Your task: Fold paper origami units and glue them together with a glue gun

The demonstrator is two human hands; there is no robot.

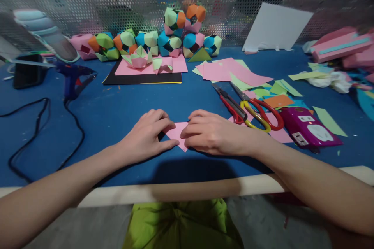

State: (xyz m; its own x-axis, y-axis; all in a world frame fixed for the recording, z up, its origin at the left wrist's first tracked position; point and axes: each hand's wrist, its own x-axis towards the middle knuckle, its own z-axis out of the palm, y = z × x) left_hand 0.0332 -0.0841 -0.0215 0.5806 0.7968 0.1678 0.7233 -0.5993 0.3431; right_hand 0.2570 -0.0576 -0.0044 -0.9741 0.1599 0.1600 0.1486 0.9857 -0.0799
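A small folded piece of pink paper [180, 130] lies on the blue table, its pointed lower corner facing me. My left hand [153, 132] is closed at its left edge, thumb at the lower left and curled fingers above. Across the right part rests my right hand [209, 132], fingers bent and pressed onto the paper, hiding that side. Just beyond my right hand are scissors with red and yellow handles [258, 114] and a red utility knife [232, 106].
Folded multicoloured paper balls [168, 42] line the back. A blue glue gun [74, 78] with a black cord is at left, near a phone [27, 72] and bottle [48, 33]. At right lie a purple packet [309, 128] and paper scraps [279, 101].
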